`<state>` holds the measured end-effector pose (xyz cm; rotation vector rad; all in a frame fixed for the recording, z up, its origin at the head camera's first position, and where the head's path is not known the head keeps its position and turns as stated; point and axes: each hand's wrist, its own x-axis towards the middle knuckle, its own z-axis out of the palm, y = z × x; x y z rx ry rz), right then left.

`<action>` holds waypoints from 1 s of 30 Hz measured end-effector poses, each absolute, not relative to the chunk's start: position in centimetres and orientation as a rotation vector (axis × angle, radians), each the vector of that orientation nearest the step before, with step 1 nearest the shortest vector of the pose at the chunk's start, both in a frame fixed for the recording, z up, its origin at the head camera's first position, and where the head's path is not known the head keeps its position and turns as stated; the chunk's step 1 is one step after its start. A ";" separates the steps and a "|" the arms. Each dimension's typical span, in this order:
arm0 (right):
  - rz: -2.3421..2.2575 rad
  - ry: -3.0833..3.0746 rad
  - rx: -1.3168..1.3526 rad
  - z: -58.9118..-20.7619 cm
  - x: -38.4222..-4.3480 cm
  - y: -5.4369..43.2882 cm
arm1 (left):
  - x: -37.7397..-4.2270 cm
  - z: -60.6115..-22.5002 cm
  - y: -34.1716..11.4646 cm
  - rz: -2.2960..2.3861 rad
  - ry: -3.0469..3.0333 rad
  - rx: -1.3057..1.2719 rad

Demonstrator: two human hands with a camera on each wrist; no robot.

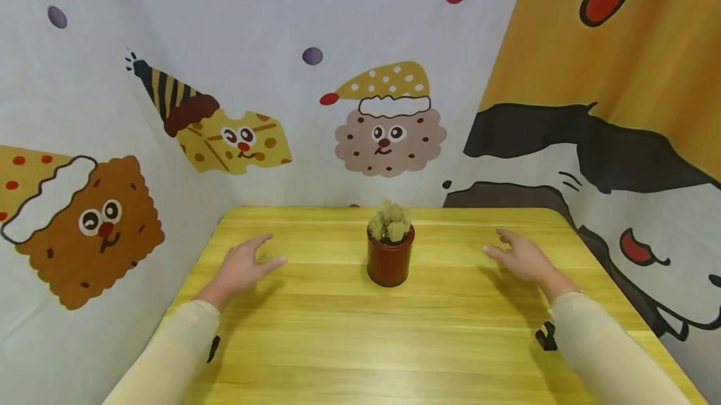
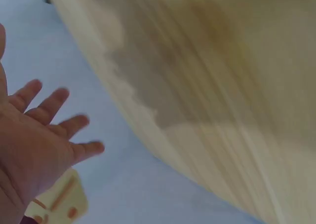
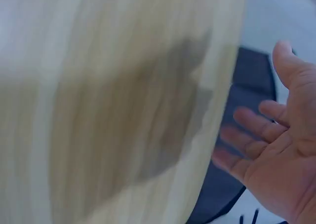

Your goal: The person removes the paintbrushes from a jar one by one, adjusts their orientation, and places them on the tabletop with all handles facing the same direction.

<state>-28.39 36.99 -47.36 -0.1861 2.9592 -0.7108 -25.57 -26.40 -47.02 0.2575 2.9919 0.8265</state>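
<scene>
A reddish-brown pot holding a pale yellowish plant stands upright toward the back middle of the wooden table. To its left, my left hand hovers over the table with nothing in it. In the left wrist view that hand shows its palm, the fingers spread. On the pot's other side is my right hand, also holding nothing. The right wrist view shows this hand with loosely bent fingers and the thumb apart. Both hands are well away from the pot.
A white cloth printed with cartoon food hangs behind and left of the table. At the right, an orange curtain section carries a large black-and-white cartoon animal. Each sleeve has a dark piece below its cuff.
</scene>
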 end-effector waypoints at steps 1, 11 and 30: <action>-0.797 2.932 -0.193 -47.1 -28.5 36.4 | -25.5 -46.9 -25.7 0.899 2.957 0.258; -1.294 2.685 -0.387 -43.7 -29.1 27.8 | -25.3 -43.5 -14.9 1.302 2.774 0.404; -1.162 2.603 -0.563 -41.1 -30.7 22.2 | -27.6 -43.8 -7.1 1.246 2.757 0.486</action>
